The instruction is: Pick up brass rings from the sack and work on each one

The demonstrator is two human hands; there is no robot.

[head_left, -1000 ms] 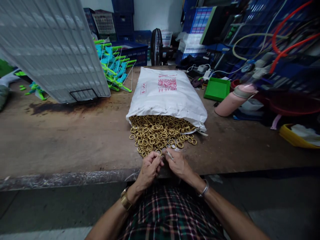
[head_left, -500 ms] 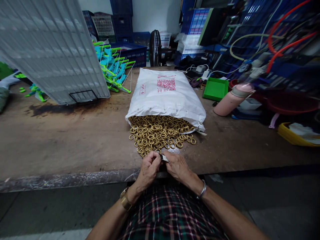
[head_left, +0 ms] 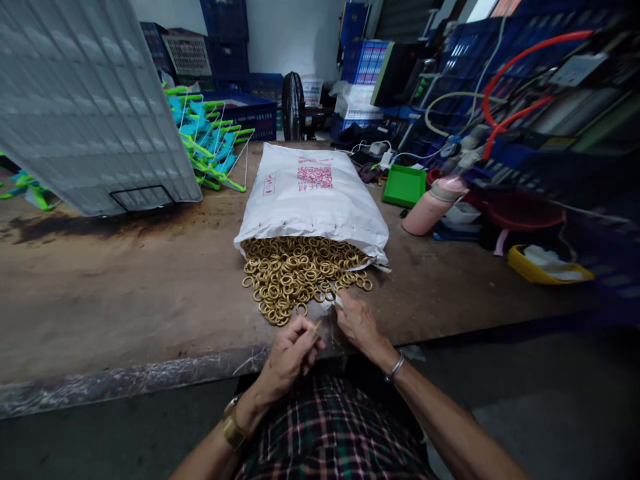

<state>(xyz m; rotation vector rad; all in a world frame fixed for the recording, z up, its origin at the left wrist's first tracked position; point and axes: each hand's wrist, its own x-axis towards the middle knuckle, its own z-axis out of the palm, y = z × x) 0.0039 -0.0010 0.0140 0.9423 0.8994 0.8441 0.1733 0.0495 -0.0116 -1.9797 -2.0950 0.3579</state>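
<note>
A white woven sack [head_left: 310, 200] with red print lies on the table, its mouth towards me. Brass-coloured rings [head_left: 287, 283] spill out of it in a heap. My left hand [head_left: 295, 350] is closed by the table's front edge, pinching one ring [head_left: 318, 325] that shows edge-on between thumb and finger. My right hand [head_left: 359, 325] is at the near right side of the heap, closed round a small tool [head_left: 339, 301] with a pale grip and a dark tip. The tool's exact kind is hidden by the fingers. Its tip is close to the nearest rings.
A grey ribbed plastic panel [head_left: 100, 107] stands at the left, with green and teal plastic parts [head_left: 210, 143] behind it. To the right are a green tray [head_left: 404, 185], a pink bottle [head_left: 433, 207] and a yellow basket [head_left: 547, 267]. A black fan [head_left: 293, 107] stands beyond the table.
My hands were together with the tool's tip between them; now they are apart. The right hand has gone forward to the heap with the tool. The view has turned slightly right.
</note>
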